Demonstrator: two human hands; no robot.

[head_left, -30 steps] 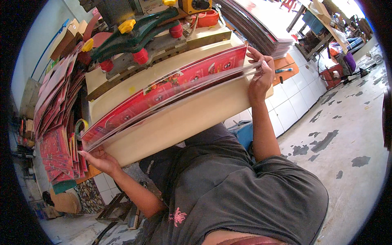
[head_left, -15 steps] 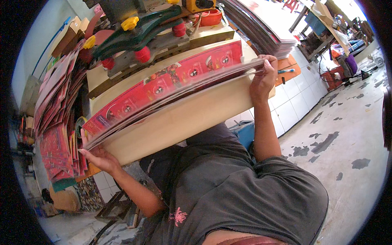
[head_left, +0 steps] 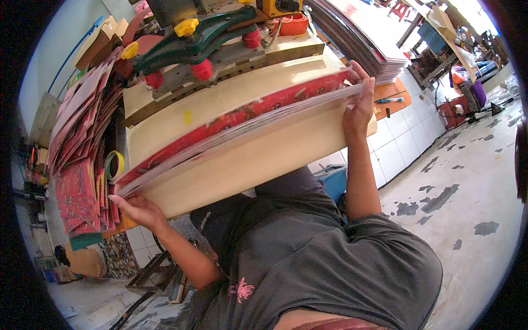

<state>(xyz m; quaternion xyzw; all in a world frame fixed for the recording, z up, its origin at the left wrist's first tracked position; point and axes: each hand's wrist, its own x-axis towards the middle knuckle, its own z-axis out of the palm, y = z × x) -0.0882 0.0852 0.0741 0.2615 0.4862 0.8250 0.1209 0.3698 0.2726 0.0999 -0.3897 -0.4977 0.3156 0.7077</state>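
Note:
A long stack of red printed sheets point(head_left: 264, 108) stands tilted on edge, slightly smeared by motion, over a cream board point(head_left: 242, 157). At the stack's left end my left hand point(head_left: 142, 212) closes on the corner, thumb outside; some of its fingers are hidden behind the sheets. My right hand point(head_left: 360, 107) grips the opposite end, with its fingers round the far side. Behind the sheets runs the dark green clamp bar point(head_left: 192, 47) of a machine, with red feet and yellow knobs.
Piles of red printed sheets point(head_left: 77, 187) lie on the left, beside a roll of yellow tape point(head_left: 114, 165). Another tall stack of sheets point(head_left: 374, 47) is at the back right. A blue pen point(head_left: 389, 100) rests on an orange board point(head_left: 399, 91).
The sheets have tipped and drawn together, so their printed face shows as a narrower band. More of the cream surface behind them is visible. Both hands keep their hold.

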